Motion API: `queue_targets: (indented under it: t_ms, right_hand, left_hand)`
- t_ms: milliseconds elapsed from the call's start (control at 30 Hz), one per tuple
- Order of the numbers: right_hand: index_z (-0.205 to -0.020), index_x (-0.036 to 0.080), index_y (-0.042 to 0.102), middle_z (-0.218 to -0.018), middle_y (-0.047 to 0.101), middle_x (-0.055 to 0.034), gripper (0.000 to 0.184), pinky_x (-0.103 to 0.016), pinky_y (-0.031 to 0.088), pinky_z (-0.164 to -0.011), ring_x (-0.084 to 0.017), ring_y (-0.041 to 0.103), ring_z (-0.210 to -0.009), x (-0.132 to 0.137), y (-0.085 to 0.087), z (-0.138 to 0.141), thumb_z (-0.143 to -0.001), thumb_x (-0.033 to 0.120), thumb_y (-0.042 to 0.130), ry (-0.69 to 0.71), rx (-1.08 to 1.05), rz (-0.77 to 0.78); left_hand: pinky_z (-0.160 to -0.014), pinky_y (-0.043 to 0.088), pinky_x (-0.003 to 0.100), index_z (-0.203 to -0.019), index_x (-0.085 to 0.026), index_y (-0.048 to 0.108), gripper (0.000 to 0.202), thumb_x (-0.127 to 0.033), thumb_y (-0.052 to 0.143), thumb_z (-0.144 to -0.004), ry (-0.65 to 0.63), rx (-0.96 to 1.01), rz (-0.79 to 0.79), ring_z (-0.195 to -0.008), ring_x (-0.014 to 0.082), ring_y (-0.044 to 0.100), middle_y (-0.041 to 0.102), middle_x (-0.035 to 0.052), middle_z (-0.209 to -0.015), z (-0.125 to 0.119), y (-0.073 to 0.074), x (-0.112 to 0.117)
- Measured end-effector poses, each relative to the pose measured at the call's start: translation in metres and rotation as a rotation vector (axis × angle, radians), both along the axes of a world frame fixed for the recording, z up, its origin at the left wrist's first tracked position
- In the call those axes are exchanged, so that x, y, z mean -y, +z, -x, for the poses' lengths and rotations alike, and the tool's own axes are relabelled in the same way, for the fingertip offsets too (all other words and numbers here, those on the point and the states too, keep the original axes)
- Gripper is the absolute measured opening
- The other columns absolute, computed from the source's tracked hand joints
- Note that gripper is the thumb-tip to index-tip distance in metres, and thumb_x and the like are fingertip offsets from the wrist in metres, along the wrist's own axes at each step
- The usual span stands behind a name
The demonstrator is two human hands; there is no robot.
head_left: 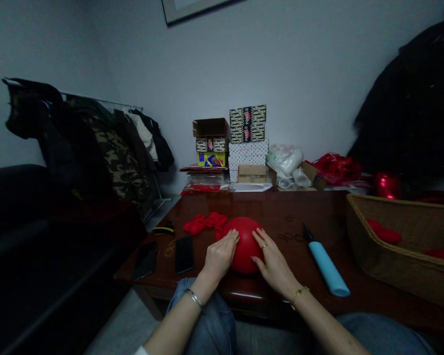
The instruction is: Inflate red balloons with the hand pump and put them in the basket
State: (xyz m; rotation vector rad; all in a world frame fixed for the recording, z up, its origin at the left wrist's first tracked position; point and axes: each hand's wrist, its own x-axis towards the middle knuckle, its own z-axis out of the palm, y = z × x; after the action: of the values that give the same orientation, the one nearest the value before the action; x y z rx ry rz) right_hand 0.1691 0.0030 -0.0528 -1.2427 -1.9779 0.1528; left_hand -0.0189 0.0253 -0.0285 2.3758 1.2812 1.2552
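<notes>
A round, inflated red balloon (244, 249) sits at the table's front edge, between my two hands. My left hand (219, 255) presses on its left side, the fingers close together and bent over the surface. On the right side, my right hand (276, 264) holds it with fingers spread and the thumb lower down. Behind and left of the balloon lies a cluster of small red balloons (195, 225), partly covered by the big one. A light-blue hand pump (328, 270) with a black nozzle lies to the right of my right hand.
On the dark wooden table (281, 204) are black bands (286, 237), two dark phones (184, 255) and gold string (169, 249). A wicker basket (395, 255) holding red balloons stands right. Stacked boxes (247, 160) are at the back; a black sofa (40, 276) is left.
</notes>
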Motion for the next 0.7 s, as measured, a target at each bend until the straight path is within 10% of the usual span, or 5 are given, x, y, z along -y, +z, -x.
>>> queue_targets:
  t_ms: [167, 333, 700]
  right_hand:
    - [-0.143, 0.014, 0.008, -0.15, 0.013, -0.0147, 0.086, -0.055, 0.017, -0.106, -0.026, 0.003, -0.138, 0.003, -0.004, 0.023, -0.073, 0.034, 0.053, -0.09, 0.199, -0.012]
    - [-0.141, 0.012, 0.016, -0.145, 0.024, -0.0201, 0.082, -0.062, 0.012, -0.103, -0.031, 0.017, -0.135, -0.005, -0.004, 0.039, -0.074, 0.04, 0.055, -0.291, 0.164, -0.091]
    - [-0.141, 0.018, 0.018, -0.143, 0.03, -0.0131, 0.095, -0.045, 0.025, -0.108, -0.025, 0.023, -0.134, 0.0, 0.029, 0.002, -0.063, 0.035, 0.069, 0.159, 0.066, 0.183]
  left_hand:
    - [-0.096, 0.045, 0.039, -0.109, -0.021, 0.064, 0.029, -0.027, 0.049, -0.086, 0.092, 0.13, 0.04, -0.107, 0.0256, 0.058, 0.061, 0.0104, -0.118, -0.01, -0.011, 0.01]
    - [-0.097, 0.044, 0.04, -0.108, -0.02, 0.065, 0.029, -0.028, 0.048, -0.087, 0.058, 0.074, -0.014, -0.107, 0.0256, 0.058, 0.062, 0.0105, -0.115, -0.01, -0.007, 0.021]
    - [-0.102, 0.041, 0.036, -0.116, -0.021, 0.059, 0.031, -0.022, 0.043, -0.089, -0.209, -0.219, -0.137, -0.113, 0.0182, 0.054, 0.06, 0.0055, -0.121, 0.012, 0.02, 0.004]
